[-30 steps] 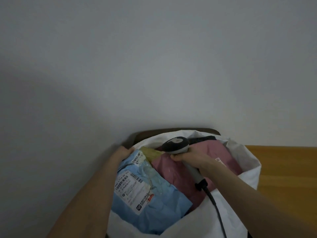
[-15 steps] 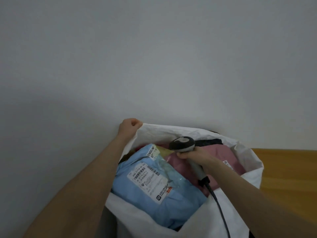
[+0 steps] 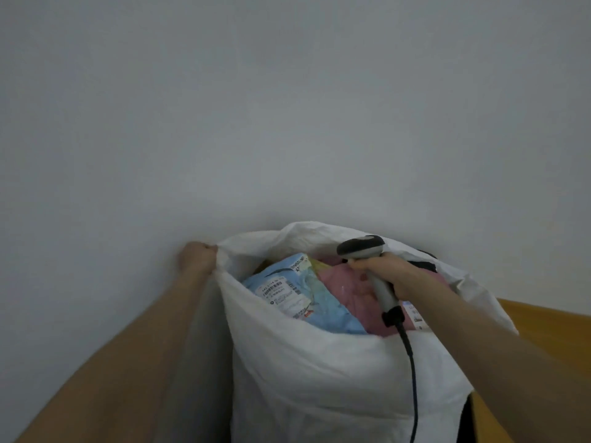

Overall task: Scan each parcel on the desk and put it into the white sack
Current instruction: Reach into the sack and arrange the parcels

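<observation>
Head view. My left hand (image 3: 196, 257) pinches the far-left rim of the white sack (image 3: 319, 372), fingers curled over the fabric. My right hand (image 3: 393, 276) is wrapped round the handle of the scanner (image 3: 361, 246), held over the sack's mouth; its cable (image 3: 412, 362) hangs down the near side. Inside lie a blue parcel (image 3: 287, 292), label up, at left, and a pink parcel (image 3: 345, 292) touching its right side. The desk (image 3: 550, 330) shows at right.

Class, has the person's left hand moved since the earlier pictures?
Yes: the left hand, gripping the white sack, has risen and shifted left relative to the orange wooden desk.
</observation>
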Available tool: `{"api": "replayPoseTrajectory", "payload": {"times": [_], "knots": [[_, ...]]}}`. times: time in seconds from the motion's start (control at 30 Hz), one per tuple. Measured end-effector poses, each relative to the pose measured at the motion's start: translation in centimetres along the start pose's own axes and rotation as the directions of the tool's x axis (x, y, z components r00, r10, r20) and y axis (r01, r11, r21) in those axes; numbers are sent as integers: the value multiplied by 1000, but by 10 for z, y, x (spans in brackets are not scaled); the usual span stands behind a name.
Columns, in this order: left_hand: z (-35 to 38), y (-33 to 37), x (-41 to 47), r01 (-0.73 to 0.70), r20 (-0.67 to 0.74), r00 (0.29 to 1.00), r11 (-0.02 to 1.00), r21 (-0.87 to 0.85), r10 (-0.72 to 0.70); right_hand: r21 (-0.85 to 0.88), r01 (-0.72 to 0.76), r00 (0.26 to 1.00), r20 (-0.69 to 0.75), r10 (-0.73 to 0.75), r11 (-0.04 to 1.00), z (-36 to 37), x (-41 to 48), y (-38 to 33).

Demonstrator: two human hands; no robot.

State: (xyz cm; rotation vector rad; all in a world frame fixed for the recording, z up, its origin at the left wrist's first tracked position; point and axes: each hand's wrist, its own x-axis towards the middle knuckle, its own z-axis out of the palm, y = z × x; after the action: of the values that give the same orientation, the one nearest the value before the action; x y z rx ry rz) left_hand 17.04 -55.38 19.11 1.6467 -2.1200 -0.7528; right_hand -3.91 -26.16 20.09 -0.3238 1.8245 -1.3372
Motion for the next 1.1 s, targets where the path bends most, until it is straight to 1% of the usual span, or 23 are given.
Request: {"api": "replayPoseTrajectory", "payload": {"times": [0.07, 0.1, 0.13, 0.2, 0.27, 0.3, 0.37, 0.43, 0.47, 0.53, 0.57, 0.6, 0.63, 0.67, 0.73, 0.8, 0.87, 0.9, 0.97, 1.0, 1.03, 1.07, 1.1], "knots": [[-20, 20, 2, -42, -118, 993, 992, -115, 28, -20, 22, 1000, -4, -22, 1000, -3, -10, -2], [-24, 26, -2, -58, -145, 989, 991, -124, 40, -27, 30, 1000, -2, -30, 999, -5, -16, -2], [-24, 32, -11, -75, -150, 987, 994, -81, 62, -22, 36, 999, -4, -36, 999, -8, -21, -2], [-12, 42, -42, -177, -159, 971, 984, 20, 178, 4, 41, 999, -4, -41, 999, -13, -32, -1], [8, 58, -83, -365, -126, 923, 931, 19, 365, 24, 50, 999, -10, -50, 998, -19, -42, 4], [20, 66, -106, -457, -56, 888, 890, -3, 456, 33, 57, 998, -25, -57, 998, -23, -46, 9], [49, 80, -155, -583, 163, 795, 810, -63, 585, 65, 77, 994, -85, -72, 995, -31, -54, 20], [78, 89, -200, -672, 351, 658, 730, -127, 666, 113, 97, 985, -152, -80, 989, -43, -63, 30], [91, 93, -221, -726, 425, 574, 675, -131, 699, 133, 91, 982, -174, -67, 987, -51, -67, 36], [117, 95, -252, -848, 576, 420, 530, -27, 702, 163, 70, 978, -205, -36, 984, -69, -77, 47], [128, 93, -262, -894, 639, 375, 446, 55, 672, 167, 61, 975, -220, -24, 984, -79, -82, 53], [138, 91, -266, -919, 683, 361, 367, 144, 635, 168, 54, 972, -235, -13, 984, -87, -85, 58], [144, 88, -270, -924, 705, 371, 313, 219, 604, 170, 45, 966, -258, 1, 984, -96, -90, 65], [149, 86, -272, -919, 707, 391, 294, 263, 590, 175, 36, 959, -283, 16, 984, -104, -94, 70], [154, 89, -270, -900, 681, 435, 311, 306, 589, 187, 21, 941, -336, 44, 982, -118, -97, 78], [156, 100, -266, -878, 647, 473, 385, 286, 598, 191, 19, 921, -386, 58, 981, -131, -97, 85], [148, 119, -257, -828, 592, 515, 537, 160, 619, 199, 25, 903, -425, 63, 980, -145, -97, 88], [141, 129, -251, -799, 545, 526, 599, 55, 652, 203, 34, 895, -443, 61, 979, -151, -98, 87], [122, 145, -238, -745, 468, 537, 655, -127, 702, 220, 57, 880, -471, 55, 974, -161, -97, 87], [113, 149, -234, -714, 496, 529, 677, -179, 689, 225, 61, 876, -480, 56, 973, -166, -96, 86], [107, 152, -230, -667, 577, 513, 719, -198, 635, 217, 59, 871, -489, 56, 975, -169, -95, 85], [103, 155, -225, -615, 681, 490, 769, -172, 544, 198, 56, 865, -498, 51, 979, -173, -92, 83], [102, 158, -219, -579, 779, 463, 810, -95, 423, 175, 51, 861, -507, 45, 983, -176, -89, 81]]}}
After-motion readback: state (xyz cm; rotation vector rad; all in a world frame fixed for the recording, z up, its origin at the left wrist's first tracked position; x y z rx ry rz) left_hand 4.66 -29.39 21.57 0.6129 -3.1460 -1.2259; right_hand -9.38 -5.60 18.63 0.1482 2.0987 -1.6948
